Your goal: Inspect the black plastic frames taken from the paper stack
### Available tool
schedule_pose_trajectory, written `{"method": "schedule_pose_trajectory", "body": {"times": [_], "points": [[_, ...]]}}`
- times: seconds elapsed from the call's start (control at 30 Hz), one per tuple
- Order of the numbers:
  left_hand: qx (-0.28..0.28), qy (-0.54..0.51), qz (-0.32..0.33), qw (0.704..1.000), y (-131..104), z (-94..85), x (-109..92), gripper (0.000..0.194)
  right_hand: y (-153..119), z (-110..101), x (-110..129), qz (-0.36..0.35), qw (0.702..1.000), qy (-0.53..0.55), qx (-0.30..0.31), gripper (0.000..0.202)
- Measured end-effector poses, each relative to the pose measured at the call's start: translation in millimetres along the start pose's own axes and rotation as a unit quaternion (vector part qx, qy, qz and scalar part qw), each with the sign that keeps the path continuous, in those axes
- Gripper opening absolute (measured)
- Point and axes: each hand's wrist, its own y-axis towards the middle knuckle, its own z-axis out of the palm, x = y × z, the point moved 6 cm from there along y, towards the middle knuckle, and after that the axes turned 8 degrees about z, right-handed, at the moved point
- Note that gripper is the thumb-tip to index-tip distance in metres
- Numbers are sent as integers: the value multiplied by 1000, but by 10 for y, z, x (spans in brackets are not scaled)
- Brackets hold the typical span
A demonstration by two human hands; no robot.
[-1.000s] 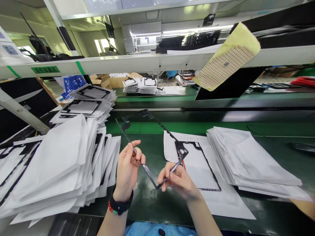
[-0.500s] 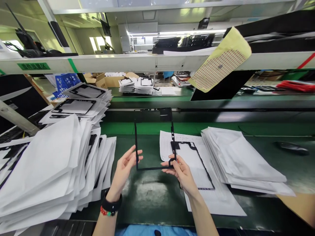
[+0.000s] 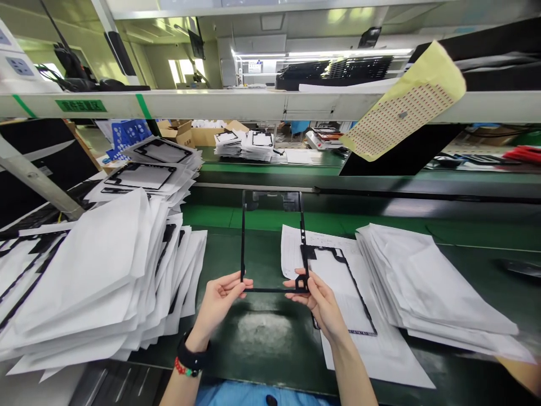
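- Two bare hands, yours, hold one black frame (image 3: pixel 274 290) between them, above the middle of the worktop (image 3: pixel 262 349), nearer its front edge than its back.
- Your left hand (image 3: pixel 217 301) pinches the frame at its lower left corner, thumb and fingers closed on the rim.
- Your right hand (image 3: pixel 324 301) grips the lower right corner, fingers behind the rim; the hands stay well apart, with the bottom bar spanning the gap.
- The frame's far end reaches away from you; you can see straight through its open middle to the worktop.
- Its shape is a thin rectangle: the left side slim and plain, the right side notched, the lower right corner broader with cut-outs.
- Both far corners carry wide, shiny dark patches.
- Just right of your right hand, a second frame (image 3: pixel 358 287) lies on white paper (image 3: pixel 380 361); its corner overlaps your frame in view, and you cannot tell whether they touch.
- White sheets are piled towards the worktop's left edge (image 3: pixel 97 276), with another stack (image 3: pixel 431 282) right of the second frame.
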Motion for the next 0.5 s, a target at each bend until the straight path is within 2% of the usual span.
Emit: {"method": "schedule_pose_trajectory", "body": {"times": [0.13, 0.27, 0.4, 0.47, 0.5], "points": [[2, 0, -9, 1000, 15, 8, 58, 53, 30, -68, -40, -2, 1000, 7, -13, 53], [-43, -1, -5, 999, -35, -36, -35, 63, 56, -83, -128, 18, 1000, -20, -12, 59], [-111, -3, 20, 994, -292, -244, -423, 58, 46, -149, -207, 30, 997, -47, -44, 61], [-165, 3, 51, 985, -491, -473, -711, 52, 60, -186, -221, 38, 996, -55, -50, 59], [-211, 19, 78, 974, -606, -641, -874, 50, 73, -200, -220, 43, 996, -58, -50, 58]]}}
